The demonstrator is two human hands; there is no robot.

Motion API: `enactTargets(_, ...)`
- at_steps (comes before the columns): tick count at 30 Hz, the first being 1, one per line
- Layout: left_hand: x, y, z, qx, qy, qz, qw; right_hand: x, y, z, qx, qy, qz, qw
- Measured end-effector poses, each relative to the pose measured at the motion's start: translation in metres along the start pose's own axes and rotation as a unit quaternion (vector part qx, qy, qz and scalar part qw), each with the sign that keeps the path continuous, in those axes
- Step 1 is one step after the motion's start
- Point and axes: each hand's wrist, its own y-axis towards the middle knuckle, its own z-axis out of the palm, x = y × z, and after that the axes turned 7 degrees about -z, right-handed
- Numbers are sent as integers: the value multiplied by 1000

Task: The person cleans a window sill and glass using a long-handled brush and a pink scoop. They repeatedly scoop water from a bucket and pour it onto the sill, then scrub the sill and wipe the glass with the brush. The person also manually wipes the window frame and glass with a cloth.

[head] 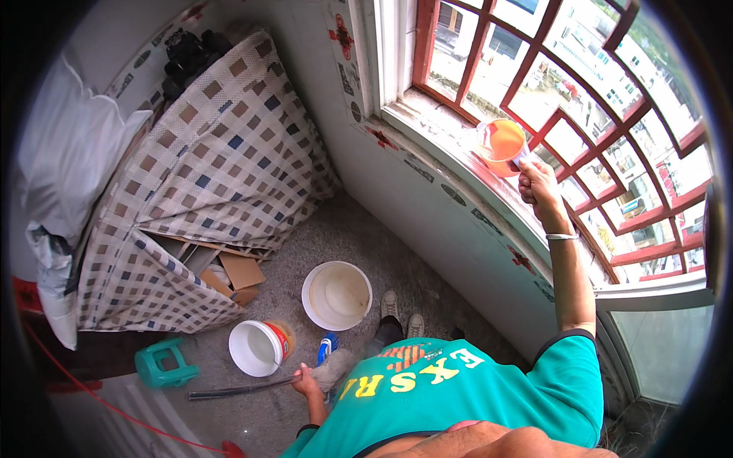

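Observation:
My right hand point(537, 182) grips the handle of an orange plastic cup point(506, 142), held tilted at the window sill point(438, 123). A clear, shiny patch at its far side looks like water. Low on the left, my left hand point(307, 380) holds the end of a long, flat dark strip point(243, 389), possibly a squeegee blade. Right beside that hand is a grey fuzzy pad point(337, 367), and a blue plastic handle or brush point(327, 346) shows just above it. Whether these belong to the strip I cannot tell.
Red window bars point(538, 48) stand beyond the sill. On the concrete floor are a large white bucket point(337, 295), a smaller bucket point(257, 347) holding liquid and a green plastic stool point(165, 364). Checked cloth point(229, 154) covers bulky items. A red cord point(114, 413) crosses lower left.

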Motion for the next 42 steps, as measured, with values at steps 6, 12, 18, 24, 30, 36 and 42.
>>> enactTargets(6,-16,7,14,-4,-2,-44,999,3,3,7,4,-1,-4,1000)
enactTargets(12,-29,5,24,1,5,-68,998,11,-21,-7,8,-27,4,1000)
enactTargets(18,-22,18,35,16,-1,-73,997,13,-20,-2,7,-65,19,998)
enactTargets(24,-23,22,44,25,11,-73,997,7,21,34,44,-101,-19,994)
enactTargets(30,-37,19,45,26,-21,-80,996,6,60,76,37,-121,-28,992)
enactTargets(36,-31,30,39,37,25,-43,998,6,47,65,16,-39,-47,998)
enactTargets(42,-33,42,44,55,78,-45,994,7,-16,7,-21,-26,-4,999)
